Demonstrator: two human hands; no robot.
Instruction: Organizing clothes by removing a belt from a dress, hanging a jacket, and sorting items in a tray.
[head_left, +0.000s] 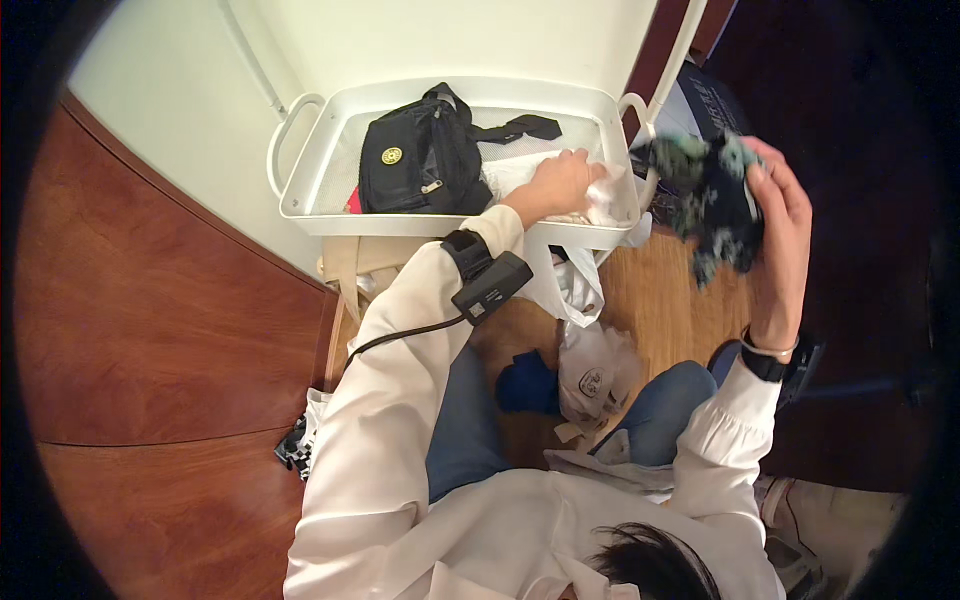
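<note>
My left hand (556, 186) reaches into a white metal tray (420, 223) with a mesh bottom. Its fingers curl onto a crumpled, translucent plastic bag (604, 196) at the tray's right end; the fingertips are partly hidden. Left of that hand lies a black fabric bag (409, 161) with a zip, a strap and a round yellow badge. Off the tray's right side, my right hand (780, 202) holds up a bunched dark cloth (720, 199) with a pale green and grey pattern. The cloth hangs below the fingers and is blurred.
Curved handles (279, 146) rise at the tray's ends. Beneath hang a white plastic bag (574, 289) and a beige bag (360, 259). On the wooden floor (652, 300) lie a blue cloth (527, 382) and a printed plastic bag (596, 371). Brown wood panels (165, 300) stand left.
</note>
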